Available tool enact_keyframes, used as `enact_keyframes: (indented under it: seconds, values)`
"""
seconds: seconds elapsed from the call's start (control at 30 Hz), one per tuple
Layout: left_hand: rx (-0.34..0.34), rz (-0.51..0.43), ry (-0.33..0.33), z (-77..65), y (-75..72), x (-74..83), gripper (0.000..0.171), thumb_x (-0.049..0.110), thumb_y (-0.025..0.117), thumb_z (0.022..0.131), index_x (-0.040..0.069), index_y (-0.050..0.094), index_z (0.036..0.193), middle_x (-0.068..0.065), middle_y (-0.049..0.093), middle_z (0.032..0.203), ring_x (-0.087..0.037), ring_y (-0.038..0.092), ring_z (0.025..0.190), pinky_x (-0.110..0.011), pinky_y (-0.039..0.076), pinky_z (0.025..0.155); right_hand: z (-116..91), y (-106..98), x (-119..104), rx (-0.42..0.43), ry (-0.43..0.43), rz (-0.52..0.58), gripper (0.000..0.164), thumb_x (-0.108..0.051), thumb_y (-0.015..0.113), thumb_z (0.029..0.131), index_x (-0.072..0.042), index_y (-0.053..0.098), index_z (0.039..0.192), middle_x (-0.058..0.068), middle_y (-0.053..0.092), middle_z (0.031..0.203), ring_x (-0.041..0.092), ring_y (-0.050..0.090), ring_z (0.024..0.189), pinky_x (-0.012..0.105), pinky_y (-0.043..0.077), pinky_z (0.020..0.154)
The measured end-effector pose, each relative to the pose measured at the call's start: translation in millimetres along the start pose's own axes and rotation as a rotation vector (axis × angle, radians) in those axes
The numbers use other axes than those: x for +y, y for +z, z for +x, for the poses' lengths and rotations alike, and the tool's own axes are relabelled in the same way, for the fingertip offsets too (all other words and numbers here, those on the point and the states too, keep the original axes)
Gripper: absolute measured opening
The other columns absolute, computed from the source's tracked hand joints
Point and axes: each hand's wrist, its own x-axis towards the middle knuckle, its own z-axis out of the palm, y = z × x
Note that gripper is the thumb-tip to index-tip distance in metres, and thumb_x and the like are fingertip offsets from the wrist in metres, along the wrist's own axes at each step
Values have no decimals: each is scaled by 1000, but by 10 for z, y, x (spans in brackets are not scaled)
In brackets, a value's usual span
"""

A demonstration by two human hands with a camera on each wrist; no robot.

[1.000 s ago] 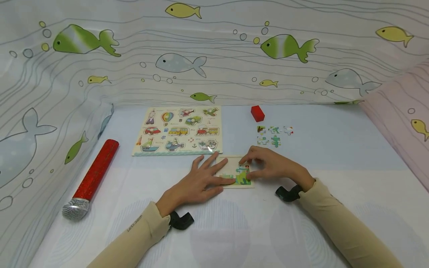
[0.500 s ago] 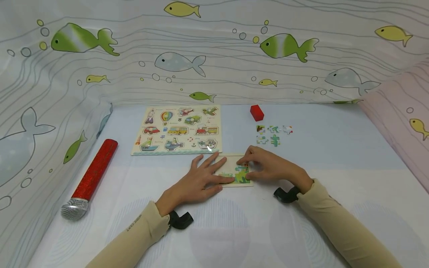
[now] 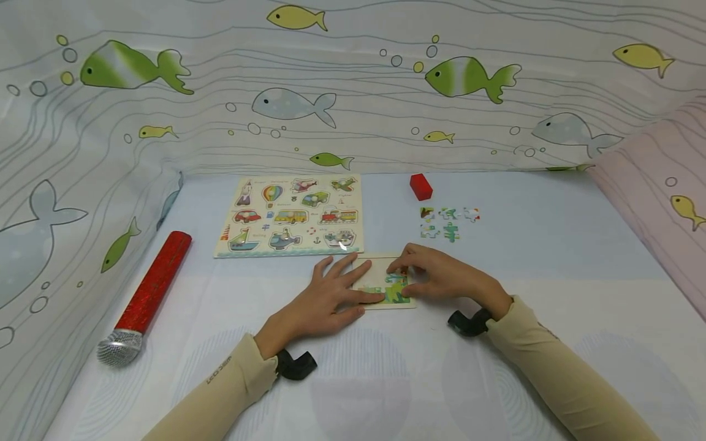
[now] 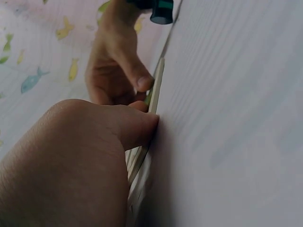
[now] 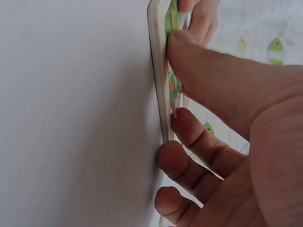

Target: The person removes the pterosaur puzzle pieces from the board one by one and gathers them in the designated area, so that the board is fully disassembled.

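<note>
A small wooden puzzle tray (image 3: 377,266) lies flat in front of me, its lower part filled with green jigsaw pieces (image 3: 396,294). My left hand (image 3: 325,303) rests on its left side with fingers spread and straight. At the right side my right hand (image 3: 441,275) has its thumb and forefinger bent around a blue-and-green puzzle piece (image 3: 394,278) and appears to pinch it in the tray. In the right wrist view the thumb (image 5: 213,71) lies over the pieces at the tray's edge (image 5: 158,56). The fingers partly hide this piece.
Several loose jigsaw pieces (image 3: 451,231) lie behind the right hand, with a red block (image 3: 421,187) beyond. A vehicle puzzle board (image 3: 289,214) touches or nearly touches the tray's back edge. A red microphone (image 3: 146,294) lies at the left. Fish-printed cloth walls surround the table.
The right forefinger and the blue-and-green puzzle piece have shifted slightly left over the tray. The left hand stays in place. The whole head view drifts a little.
</note>
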Motion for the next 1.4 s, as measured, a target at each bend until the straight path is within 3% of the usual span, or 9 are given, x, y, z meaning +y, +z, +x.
enact_keyframes:
  seconds: [0.93,1.4]
  values:
    - [8,-9,7,-5,3,4,38,34,53,102,43,62,138,-6,32,167,-35,18,158,-70,10,118,3,-13,23,10,-37,-5,35,-13,76,91,-16,72,125,-1,61,99,14,51,81,26,47,73]
    - [-6,-26,1,-14,0,6,39,35,52,103,45,60,140,-4,30,169,-33,16,159,-69,7,119,-94,-182,263,163,12,-25,34,-11,78,88,-17,75,122,-2,63,95,13,53,74,26,47,67]
